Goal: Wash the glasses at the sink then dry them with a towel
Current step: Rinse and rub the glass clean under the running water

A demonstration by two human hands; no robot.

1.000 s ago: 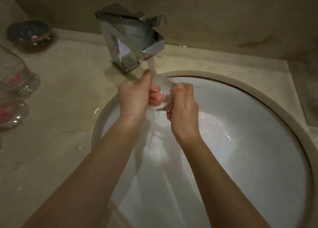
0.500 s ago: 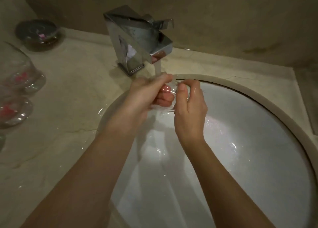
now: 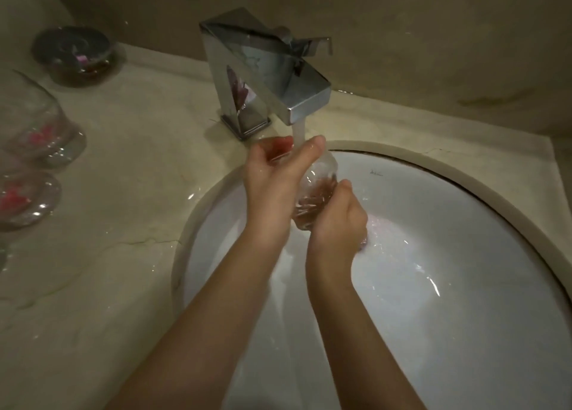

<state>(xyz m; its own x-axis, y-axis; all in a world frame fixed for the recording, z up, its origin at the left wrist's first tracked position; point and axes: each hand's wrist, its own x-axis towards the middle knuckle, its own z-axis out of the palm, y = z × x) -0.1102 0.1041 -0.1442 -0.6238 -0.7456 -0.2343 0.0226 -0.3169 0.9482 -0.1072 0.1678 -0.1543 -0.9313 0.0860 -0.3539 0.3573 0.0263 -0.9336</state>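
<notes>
A small clear glass [image 3: 320, 179] is held tilted over the white sink basin [image 3: 448, 255], under water running from the chrome faucet [image 3: 266, 78]. My left hand [image 3: 272, 177] grips its upper part, thumb stretched along the rim near the stream. My right hand [image 3: 337, 220] is curled round its lower end. Much of the glass is hidden by both hands. Two more clear glasses [image 3: 34, 131] [image 3: 24, 199] with pink marks stand on the counter at the far left.
A dark round lidded dish [image 3: 74, 53] sits at the back left of the beige stone counter [image 3: 123, 162]. The wall rises right behind the faucet. The counter around the sink rim looks wet.
The glass has tipped and dropped lower on the right. My right hand slid down to its lower end, while my left thumb moved up beside the stream.
</notes>
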